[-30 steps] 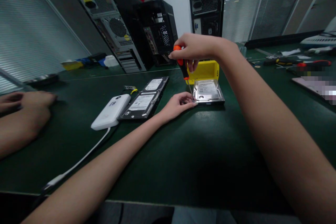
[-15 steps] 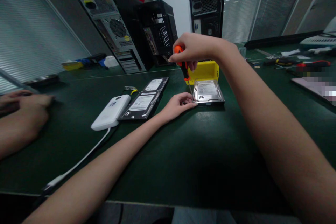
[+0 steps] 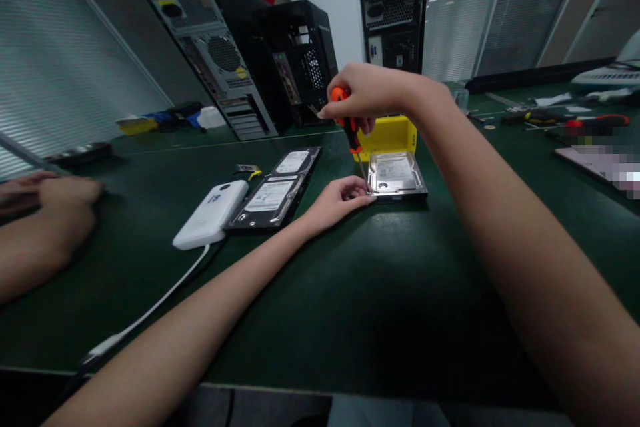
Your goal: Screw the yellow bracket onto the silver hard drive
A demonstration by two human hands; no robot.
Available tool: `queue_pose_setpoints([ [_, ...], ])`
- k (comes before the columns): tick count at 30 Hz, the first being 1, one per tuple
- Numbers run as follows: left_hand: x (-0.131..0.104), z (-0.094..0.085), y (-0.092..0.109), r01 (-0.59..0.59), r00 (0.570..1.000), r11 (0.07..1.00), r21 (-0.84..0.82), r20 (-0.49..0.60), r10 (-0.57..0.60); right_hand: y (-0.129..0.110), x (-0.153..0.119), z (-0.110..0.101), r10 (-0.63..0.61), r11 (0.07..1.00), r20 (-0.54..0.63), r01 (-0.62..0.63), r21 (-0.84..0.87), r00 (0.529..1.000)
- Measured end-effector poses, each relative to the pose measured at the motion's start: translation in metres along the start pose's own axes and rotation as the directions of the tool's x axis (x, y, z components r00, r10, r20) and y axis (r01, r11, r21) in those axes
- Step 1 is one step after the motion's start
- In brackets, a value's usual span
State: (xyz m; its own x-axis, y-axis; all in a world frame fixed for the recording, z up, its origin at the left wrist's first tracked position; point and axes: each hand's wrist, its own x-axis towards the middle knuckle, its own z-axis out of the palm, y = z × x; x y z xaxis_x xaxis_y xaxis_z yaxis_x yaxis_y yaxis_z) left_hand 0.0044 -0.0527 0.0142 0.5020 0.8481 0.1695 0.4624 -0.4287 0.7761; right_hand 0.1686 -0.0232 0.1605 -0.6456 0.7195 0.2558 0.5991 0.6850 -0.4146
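Note:
An orange-and-black screwdriver point(image 3: 351, 133) stands slightly tilted, its tip at the near left corner of a silver hard drive point(image 3: 397, 173). My right hand point(image 3: 357, 95) is closed around its handle from above. The drive lies flat on the green table point(image 3: 320, 320), label up. At the drive's left corner, my left hand point(image 3: 345, 199) rests on the table with fingers curled, gripping the edge near the screwdriver tip. Its fingertips partly cover that corner. A yellow open box point(image 3: 387, 135) stands just behind the drive.
Left of my hands lie two more hard drives point(image 3: 271, 195), end to end, beside a white power bank point(image 3: 213, 213) with a white cable point(image 3: 165, 297). Computer cases point(image 3: 230, 57) stand behind. Another person's hands point(image 3: 55, 207) are at far left; pliers point(image 3: 595, 121) lie at right.
Almost nothing differs. My right hand stays on the screwdriver handle with at most a slight shift, and the left hand and drive keep their places.

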Motion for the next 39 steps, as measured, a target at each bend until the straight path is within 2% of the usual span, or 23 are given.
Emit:
queue_pose_setpoints([
  [4, 0.0, -0.0001, 0.0002, -0.002, 1.0, 1.0, 0.002, 0.003, 0.002, 0.0003, -0.0015, 0.0023, 0.027, 0.999, -0.048, -0.025, 0.035, 0.998],
  [11, 0.0004, 0.0001, -0.0009, -0.007, 1.0, 1.0, -0.006, 0.001, 0.007, -0.0002, -0.0001, 0.0011, -0.055, 0.998, -0.019, 0.055, 0.027, 0.998],
  [18, 0.0011, -0.0005, -0.0015, -0.004, 1.0, 1.0, 0.006, 0.011, 0.004, -0.0001, -0.0005, 0.0055, -0.111, 0.99, -0.083, 0.103, -0.098, 0.99],
  [23, 0.0012, -0.0003, -0.0016, -0.006, 1.0, 1.0, 0.002, 0.014, 0.006, 0.0019, 0.0003, 0.0075, -0.094, 0.987, -0.093, 0.08, -0.142, 0.991],
  [31, 0.0006, 0.0001, -0.0019, -0.006, 1.0, 1.0, 0.02, -0.002, 0.006, -0.0014, 0.0027, 0.007, 0.04, 0.999, -0.048, -0.041, -0.022, 0.998],
  [39, 0.0012, -0.0004, -0.0035, -0.009, 1.0, 0.999, 0.032, 0.001, 0.009, -0.0013, 0.0013, 0.0079, -0.014, 0.999, -0.028, 0.015, 0.029, 0.999],
])
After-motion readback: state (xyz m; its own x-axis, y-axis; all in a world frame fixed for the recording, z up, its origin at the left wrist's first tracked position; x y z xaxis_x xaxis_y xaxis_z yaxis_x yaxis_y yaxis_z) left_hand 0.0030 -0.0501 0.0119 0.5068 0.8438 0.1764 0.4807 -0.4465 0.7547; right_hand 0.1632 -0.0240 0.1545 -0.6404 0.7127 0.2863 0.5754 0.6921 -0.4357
